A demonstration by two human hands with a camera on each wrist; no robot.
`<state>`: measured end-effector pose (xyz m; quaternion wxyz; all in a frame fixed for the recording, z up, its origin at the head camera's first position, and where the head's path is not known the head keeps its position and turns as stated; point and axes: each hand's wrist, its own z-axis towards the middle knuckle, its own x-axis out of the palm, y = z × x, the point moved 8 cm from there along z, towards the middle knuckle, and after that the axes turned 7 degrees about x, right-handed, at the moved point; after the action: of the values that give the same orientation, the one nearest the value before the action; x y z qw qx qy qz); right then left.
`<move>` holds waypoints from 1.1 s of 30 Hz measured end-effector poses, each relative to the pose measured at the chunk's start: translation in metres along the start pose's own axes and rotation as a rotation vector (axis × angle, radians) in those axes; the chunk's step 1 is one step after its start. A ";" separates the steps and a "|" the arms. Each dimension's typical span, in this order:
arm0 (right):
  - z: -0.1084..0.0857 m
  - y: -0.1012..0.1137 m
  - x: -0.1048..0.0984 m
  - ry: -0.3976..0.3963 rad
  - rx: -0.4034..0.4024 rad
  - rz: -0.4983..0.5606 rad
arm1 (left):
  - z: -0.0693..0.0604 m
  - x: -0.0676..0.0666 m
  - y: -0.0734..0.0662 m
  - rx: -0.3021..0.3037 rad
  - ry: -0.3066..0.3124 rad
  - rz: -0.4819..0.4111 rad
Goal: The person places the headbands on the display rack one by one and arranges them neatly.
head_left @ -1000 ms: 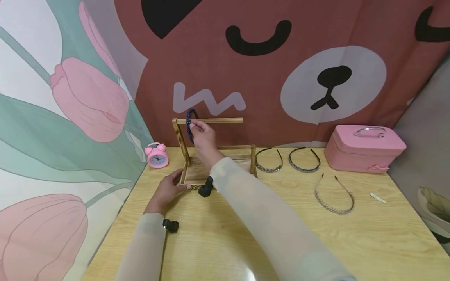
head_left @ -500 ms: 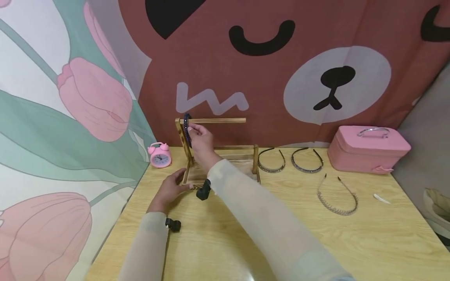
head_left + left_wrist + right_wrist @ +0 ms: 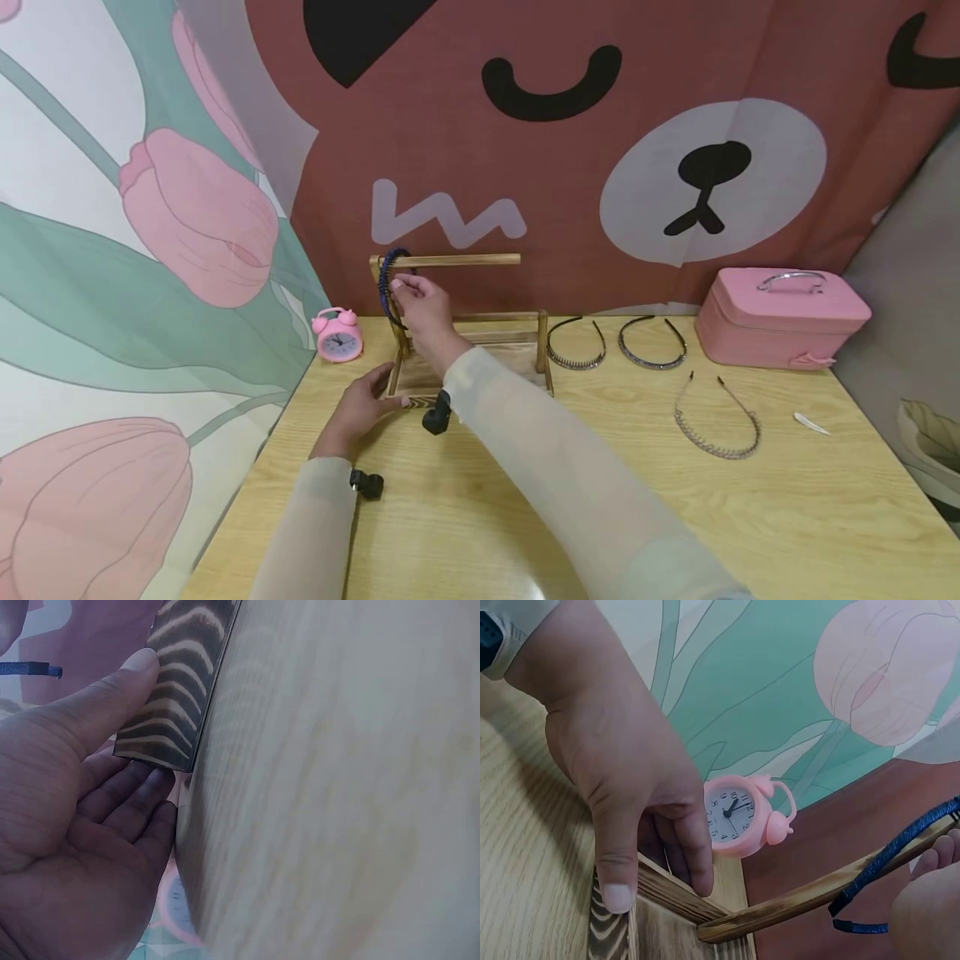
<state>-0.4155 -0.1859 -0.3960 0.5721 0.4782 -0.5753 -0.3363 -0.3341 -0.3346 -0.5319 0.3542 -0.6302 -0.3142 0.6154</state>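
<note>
A dark blue headband hangs over the top bar of a wooden rack, close to the left upright. My right hand pinches it just below the bar. In the right wrist view, the headband's blue arms cross the upright beside part of my right hand. My left hand grips the rack's front left corner. There, the left wrist view has the thumb on the striped front edge and the other fingers bent round the side.
A pink alarm clock stands left of the rack. To its right lie a black toothed headband, a glittery headband and a thin wavy one. Farther right are a white hair clip and a pink case.
My right hand has slid the blue headband left along the bar, up to the upright, and lowered it a little. The left hand has stayed at the rack's corner.
</note>
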 end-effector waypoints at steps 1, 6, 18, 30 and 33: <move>0.000 0.000 -0.003 0.002 -0.008 0.003 | 0.000 0.001 0.000 -0.002 0.003 -0.002; -0.010 0.005 -0.025 0.045 -0.047 -0.005 | 0.002 0.007 -0.001 -0.004 0.009 -0.026; -0.071 0.025 -0.152 0.267 -0.145 -0.388 | 0.002 0.018 -0.001 -0.012 0.026 -0.033; -0.099 0.052 -0.319 0.121 -0.194 -0.779 | 0.001 0.006 -0.001 -0.027 0.037 -0.019; -0.106 0.060 -0.349 0.086 -0.201 -0.870 | 0.000 0.005 0.001 -0.035 0.035 -0.016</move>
<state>-0.3602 0.1763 -0.4451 0.4443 0.6314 -0.2608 -0.5796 -0.3343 -0.3311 -0.5359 0.3535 -0.6444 -0.3239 0.5957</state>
